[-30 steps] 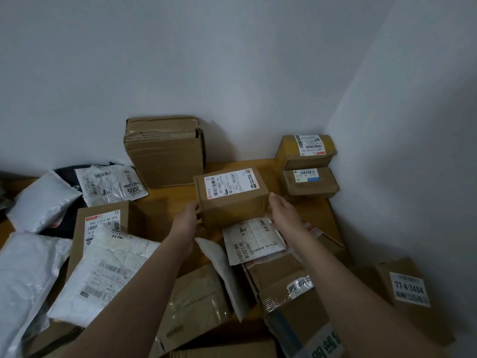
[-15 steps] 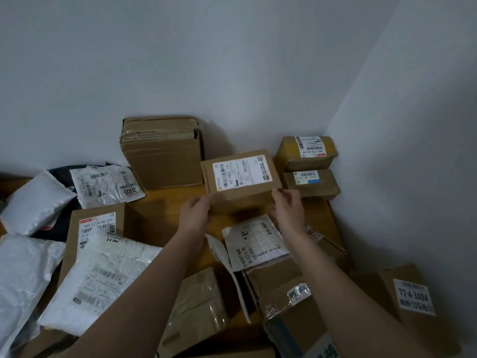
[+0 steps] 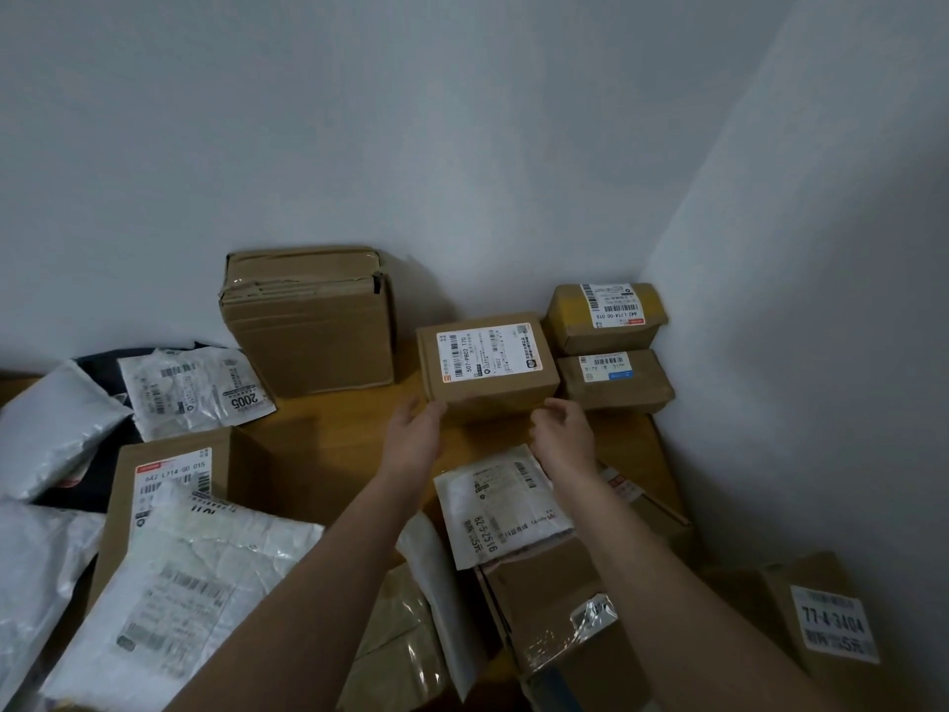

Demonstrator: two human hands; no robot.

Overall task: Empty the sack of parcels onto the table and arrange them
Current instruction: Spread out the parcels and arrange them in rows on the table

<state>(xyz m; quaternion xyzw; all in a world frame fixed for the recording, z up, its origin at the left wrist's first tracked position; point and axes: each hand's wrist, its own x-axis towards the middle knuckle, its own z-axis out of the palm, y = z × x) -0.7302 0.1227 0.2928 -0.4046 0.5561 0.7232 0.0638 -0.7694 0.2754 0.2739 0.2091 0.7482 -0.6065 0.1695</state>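
Head view: the labelled box [image 3: 488, 364] sits on the table [image 3: 328, 444] beside two stacked boxes [image 3: 608, 346], left hand [image 3: 413, 436] touching its corner, right hand [image 3: 562, 434] just off it, both grips relaxed.

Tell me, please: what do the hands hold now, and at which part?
The left hand touches the labelled box at its near left corner; the right hand is just off its near right corner, holding nothing.
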